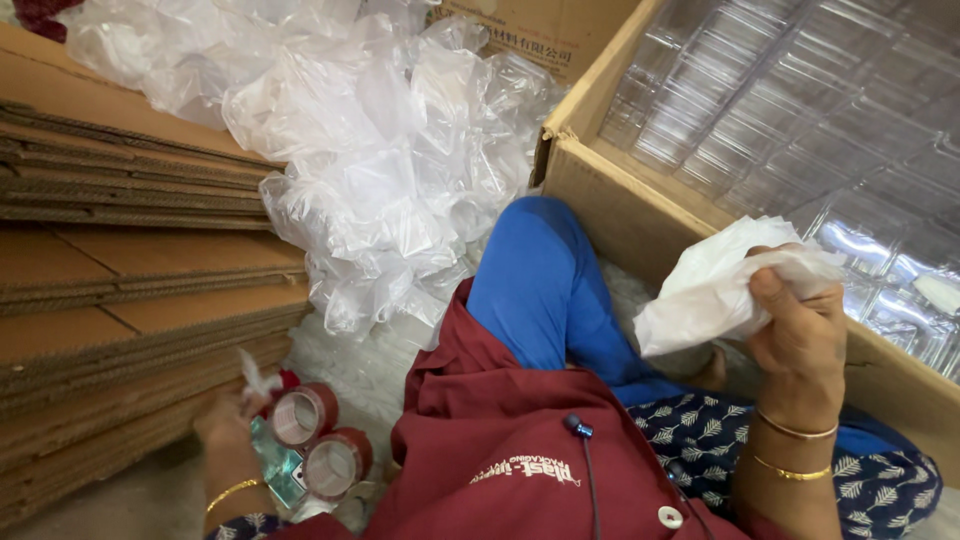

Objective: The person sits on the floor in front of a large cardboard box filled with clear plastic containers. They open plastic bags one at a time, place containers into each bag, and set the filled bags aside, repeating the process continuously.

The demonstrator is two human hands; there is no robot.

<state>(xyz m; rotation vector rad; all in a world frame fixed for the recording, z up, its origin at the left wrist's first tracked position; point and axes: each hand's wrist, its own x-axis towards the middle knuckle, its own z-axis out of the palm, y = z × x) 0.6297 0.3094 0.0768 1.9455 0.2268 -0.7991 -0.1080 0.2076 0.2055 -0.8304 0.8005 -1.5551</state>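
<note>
- The right hand point(800, 335) is raised at the right of the view, its grip clenched around a crumpled white plastic bag point(715, 285); the thumb presses over the top of the bunched plastic and the loose end of the bag hangs out to the left of the fist.
- Two thin gold bangles point(795, 450) sit on the right wrist, below the hand.
- The left hand point(225, 425) is low at the bottom left, next to a small scrap of white plastic point(255, 378) that sticks up by its fingers; whether its grip is closed on the scrap cannot be told, since the fingers are partly hidden.
- A gold bangle also circles the left wrist.
- Just beside the left hand lie two rolls of brown packing tape point(320, 440), touching each other, with a clear plastic piece under them.
- Between the hands sit the person's lap and legs: a dark red garment point(500, 440), blue trousers point(545, 285) and a patterned navy cloth point(700, 435).
- Behind the right hand stands an open cardboard box point(640, 215) filled with clear plastic trays point(790, 110).
- At the left is a stack of flattened cardboard sheets point(130, 300).
- A large heap of clear and white plastic bags point(380, 150) lies on the floor between the cardboard stack and the box.
</note>
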